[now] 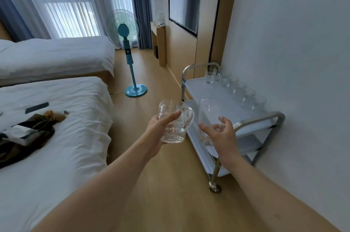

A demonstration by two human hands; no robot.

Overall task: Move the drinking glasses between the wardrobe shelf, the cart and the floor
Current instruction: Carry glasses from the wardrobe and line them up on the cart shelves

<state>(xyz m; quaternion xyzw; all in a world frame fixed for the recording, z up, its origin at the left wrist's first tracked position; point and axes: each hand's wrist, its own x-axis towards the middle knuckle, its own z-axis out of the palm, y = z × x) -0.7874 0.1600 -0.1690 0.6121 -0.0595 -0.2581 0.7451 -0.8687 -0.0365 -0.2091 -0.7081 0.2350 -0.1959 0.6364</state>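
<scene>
My left hand grips a clear handled glass mug, held upright above the floor beside the cart. My right hand holds a tall smooth clear glass near its base, just over the near end of the cart. The steel cart stands against the right wall with white shelves. A row of several clear glasses lines the wall side of its top shelf, reaching to the far handle.
Two white beds fill the left, the nearer one carrying a dark bag and a phone. A blue standing fan stands on the wooden floor ahead. A wooden wall panel and a small desk are at the back right.
</scene>
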